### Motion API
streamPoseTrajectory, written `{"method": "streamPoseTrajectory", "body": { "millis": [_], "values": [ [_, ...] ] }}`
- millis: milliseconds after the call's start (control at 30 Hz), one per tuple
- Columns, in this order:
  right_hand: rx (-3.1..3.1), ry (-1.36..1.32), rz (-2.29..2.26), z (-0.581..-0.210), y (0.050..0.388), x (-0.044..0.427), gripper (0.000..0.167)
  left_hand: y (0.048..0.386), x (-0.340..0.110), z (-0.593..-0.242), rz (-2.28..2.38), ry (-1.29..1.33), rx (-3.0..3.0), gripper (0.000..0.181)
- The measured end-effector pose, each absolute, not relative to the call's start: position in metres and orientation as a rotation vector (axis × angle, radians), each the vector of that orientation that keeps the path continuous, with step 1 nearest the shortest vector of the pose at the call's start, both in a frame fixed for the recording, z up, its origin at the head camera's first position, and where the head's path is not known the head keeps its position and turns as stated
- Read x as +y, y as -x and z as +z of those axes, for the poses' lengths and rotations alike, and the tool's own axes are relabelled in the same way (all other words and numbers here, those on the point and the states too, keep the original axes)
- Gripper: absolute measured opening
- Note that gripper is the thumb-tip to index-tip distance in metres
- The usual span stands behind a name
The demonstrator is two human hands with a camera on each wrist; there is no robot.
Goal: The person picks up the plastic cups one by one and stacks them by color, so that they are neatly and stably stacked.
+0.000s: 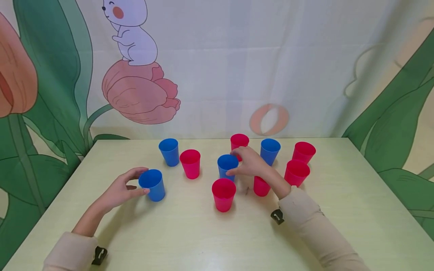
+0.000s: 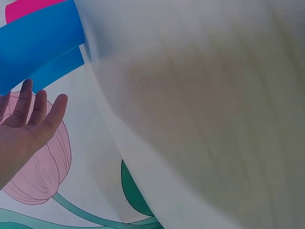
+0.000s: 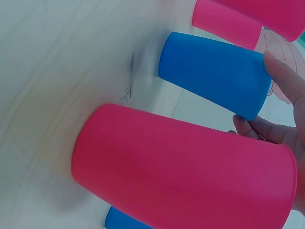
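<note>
At the left of the table, a blue cup (image 1: 154,187) stands upright with the thumb and a fingertip of my left hand (image 1: 118,190) on opposite sides of its rim. In the left wrist view, that blue cup (image 2: 38,40) lies past the spread fingers (image 2: 50,114); the thumb is hidden. My right hand (image 1: 251,162) pinches a second blue cup (image 1: 225,165) near the middle. The right wrist view shows the thumb and fingers on the rim of this blue cup (image 3: 214,71). A red cup (image 1: 223,195) stands just in front of it.
A blue cup (image 1: 169,152) and a red cup (image 1: 190,164) stand between the hands, farther back. Several more cups surround the right hand, including a red cup (image 1: 262,187) under the forearm and a blue cup (image 1: 270,148) behind. A printed curtain (image 1: 210,75) hangs beyond the table (image 1: 190,241).
</note>
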State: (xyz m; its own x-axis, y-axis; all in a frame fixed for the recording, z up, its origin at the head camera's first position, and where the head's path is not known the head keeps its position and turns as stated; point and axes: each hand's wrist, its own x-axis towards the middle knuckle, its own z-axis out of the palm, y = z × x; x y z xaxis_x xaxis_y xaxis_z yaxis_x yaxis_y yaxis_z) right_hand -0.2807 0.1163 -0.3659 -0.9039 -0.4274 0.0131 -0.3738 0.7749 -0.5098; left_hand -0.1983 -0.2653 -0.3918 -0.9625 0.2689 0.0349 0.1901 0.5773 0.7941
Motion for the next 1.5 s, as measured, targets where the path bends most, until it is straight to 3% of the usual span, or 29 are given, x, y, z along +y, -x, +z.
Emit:
{"method": "streamPoseTrajectory", "body": {
  "millis": [1500],
  "values": [
    [2.542,0.506,-1.567,-0.352,0.264,0.111,0.064,0.198,-0.264,-0.389,1.335,-0.309,2.7,0.066]
  ]
}}
